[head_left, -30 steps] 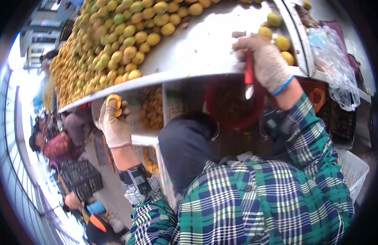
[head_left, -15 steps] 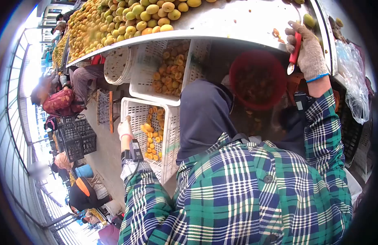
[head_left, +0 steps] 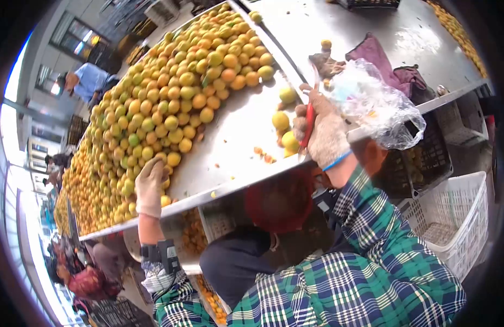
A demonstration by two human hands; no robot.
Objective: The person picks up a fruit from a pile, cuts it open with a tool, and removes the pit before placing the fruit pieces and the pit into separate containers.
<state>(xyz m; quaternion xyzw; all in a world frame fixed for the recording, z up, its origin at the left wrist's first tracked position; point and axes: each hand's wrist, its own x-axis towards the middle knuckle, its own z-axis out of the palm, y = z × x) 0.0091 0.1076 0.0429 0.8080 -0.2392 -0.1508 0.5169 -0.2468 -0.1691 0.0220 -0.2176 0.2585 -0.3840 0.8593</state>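
Note:
My left hand (head_left: 149, 188), in a pale glove, is at the near edge of a big heap of yellow-orange apricots (head_left: 170, 122) on the metal table (head_left: 235, 136). Its fingers curl round an apricot (head_left: 167, 170), partly hidden by the hand. In a brown-stained knit glove with a blue cuff, my right hand (head_left: 327, 133) is closed on a red-handled knife (head_left: 310, 117) above the table's front edge. Several loose apricots (head_left: 280, 121) lie just left of that hand, with small fruit scraps (head_left: 263, 155) nearby.
Clear plastic bags (head_left: 372, 103) and a purple cloth (head_left: 372, 54) lie right of a table divider. Below the edge are a red tub (head_left: 276, 201) and crates with fruit. A white crate (head_left: 470, 234) stands at right. Other people are on the left.
My left hand has gone from the white crate of halved apricots up to the heap on the table. The view has turned toward the tabletop. My right hand still holds the knife.

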